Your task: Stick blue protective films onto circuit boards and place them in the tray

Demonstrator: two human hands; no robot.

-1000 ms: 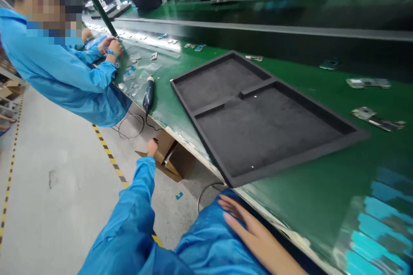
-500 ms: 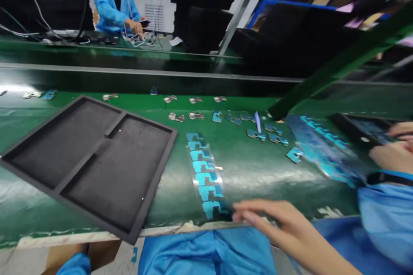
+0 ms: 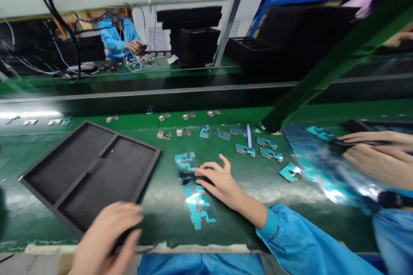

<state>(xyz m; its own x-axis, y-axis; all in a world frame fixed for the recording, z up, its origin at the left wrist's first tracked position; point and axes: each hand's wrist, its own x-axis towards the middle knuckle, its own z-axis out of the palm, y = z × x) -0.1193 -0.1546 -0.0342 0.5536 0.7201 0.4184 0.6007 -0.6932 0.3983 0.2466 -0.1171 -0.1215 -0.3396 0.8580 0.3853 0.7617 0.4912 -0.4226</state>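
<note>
My right hand point(image 3: 218, 181) lies on a clear strip of blue-printed parts point(image 3: 195, 193) in the middle of the green bench, fingers spread and fingertips pressing on the strip. My left hand point(image 3: 105, 238) is blurred at the bottom left, over the near corner of an empty black foam tray point(image 3: 48, 167) with two compartments. Whether it grips the tray edge is unclear.
Several small blue and metal parts point(image 3: 245, 149) lie scattered on the green belt point(image 3: 251, 180) behind the strip. Another person's hands point(image 3: 374, 154) hold a shiny film sheet point(image 3: 322, 163) at the right. A green post point(image 3: 322, 73) slants up. A worker sits across the line.
The view swung right and settled on the bench. My right hand rose from my lap onto the blue strip. My left hand came up from under the bench to the tray's near corner.
</note>
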